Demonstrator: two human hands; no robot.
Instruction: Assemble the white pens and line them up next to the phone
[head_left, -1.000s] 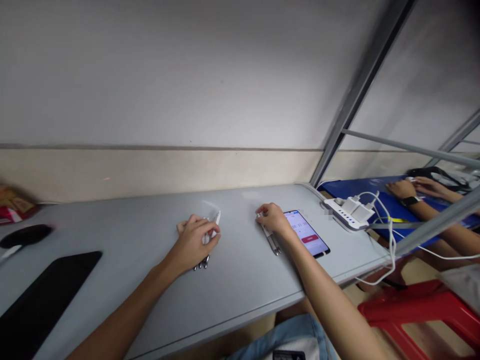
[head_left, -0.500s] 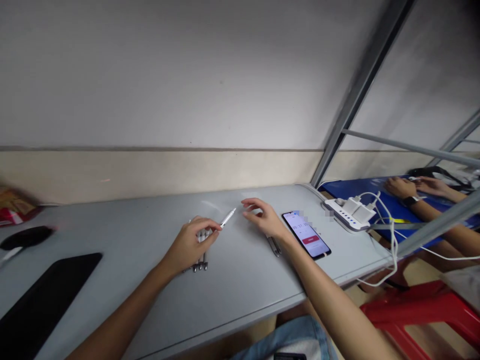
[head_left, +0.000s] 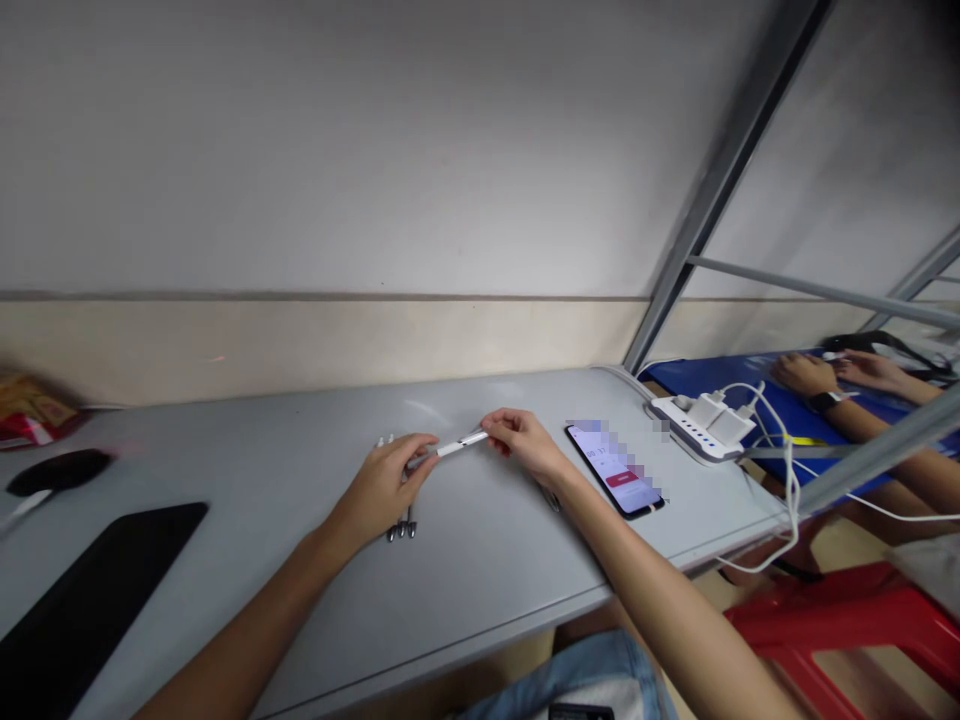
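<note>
A slim white pen [head_left: 452, 449] spans the gap between my two hands, held just above the grey desk [head_left: 465, 560]. My left hand [head_left: 386, 480] pinches its left end between thumb and fingers. At the other end, where a clip shows, my right hand [head_left: 521, 440] is closed on it with thumb and fingertips. Beneath my left hand lie several more pens, their dark metallic tips [head_left: 403, 530] poking out below; my palm hides their middles. Partly covered by my right wrist is a small metallic item [head_left: 551, 497] on the desk.
A phone [head_left: 615, 470] with a lit screen lies right of my right forearm. Beyond it sit a white power strip [head_left: 694, 430] and loose cables. A black mat [head_left: 112, 580] and a red packet [head_left: 34, 410] are at left. Another person's hands [head_left: 806, 375] rest over a blue table.
My right hand has closed on the pen's right end, where it was apart from it before. The pen has tilted down to lie flatter between both hands.
</note>
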